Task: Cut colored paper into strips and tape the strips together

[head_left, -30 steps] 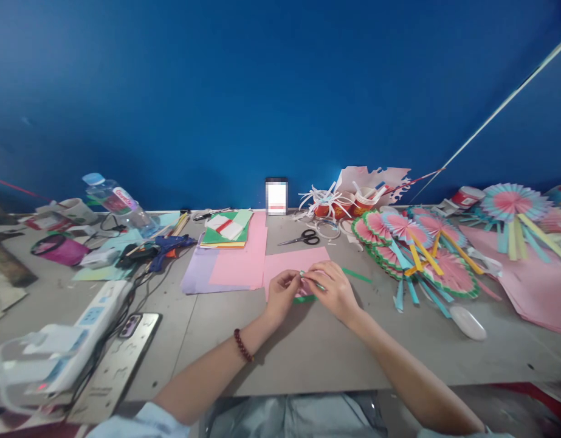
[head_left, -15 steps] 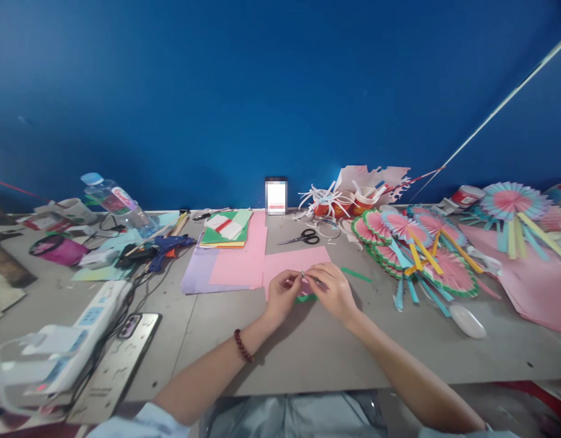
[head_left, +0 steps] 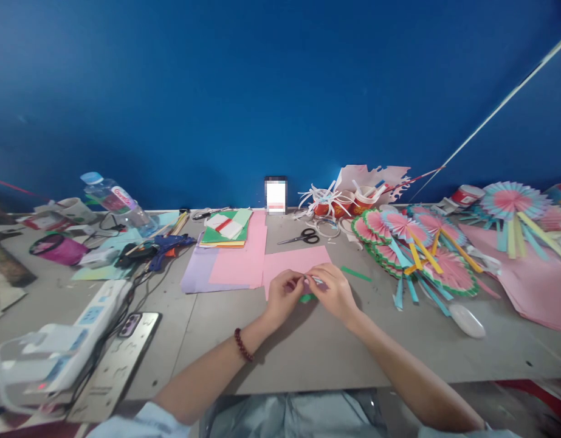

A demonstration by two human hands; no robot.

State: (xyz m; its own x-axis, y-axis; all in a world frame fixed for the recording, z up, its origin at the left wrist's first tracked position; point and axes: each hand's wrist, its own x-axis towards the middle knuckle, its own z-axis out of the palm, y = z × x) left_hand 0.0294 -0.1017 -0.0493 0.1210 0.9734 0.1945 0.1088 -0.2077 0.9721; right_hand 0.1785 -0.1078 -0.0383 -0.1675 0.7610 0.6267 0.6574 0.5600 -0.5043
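Observation:
My left hand and my right hand meet over the front of a pink sheet of paper. Thumbs and forefingers are pinched together, tip against tip. Between them is a small piece of green paper strip, part of which shows below the fingers; its upper end is mostly hidden. Right of my right hand lies another green paper strip. Behind the pink sheet rest scissors with black handles, blades pointing left.
Stacked coloured paper lies left of centre. Pleated paper fans and a white computer mouse are on the right. A power strip, a phone, a glue gun and a plastic bottle occupy the left.
My fingertips have shifted slightly over the small green strip. Its hanging part now shows shorter and a little further right. Everything else on the table stays put.

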